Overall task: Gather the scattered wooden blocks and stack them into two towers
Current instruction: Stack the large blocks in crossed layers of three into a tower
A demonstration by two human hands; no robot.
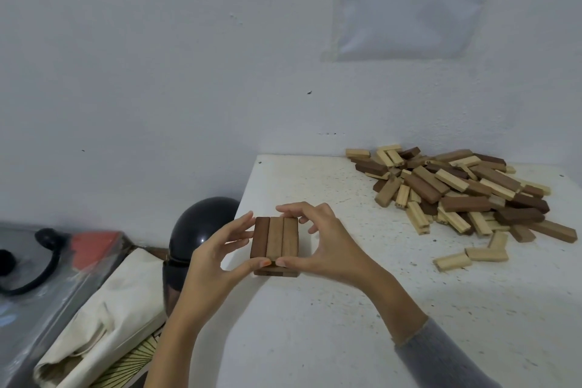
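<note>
Nearest me, left hand point(220, 249) and right hand point(327, 246) pinch the tower point(275, 239) in their fingers point(242, 224) by the surface's point(346, 324) left edge, well apart from the pile point(456, 189); I fear an uneven squeeze could skew it or shove it off.

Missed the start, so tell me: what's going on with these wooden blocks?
A person is starting a tower near the left edge of the white table. The left hand and right hand pinch three brown blocks set side by side, squaring them over a lower layer. Only this short stack is visible; most blocks lie in a loose pile at the back right.
</note>
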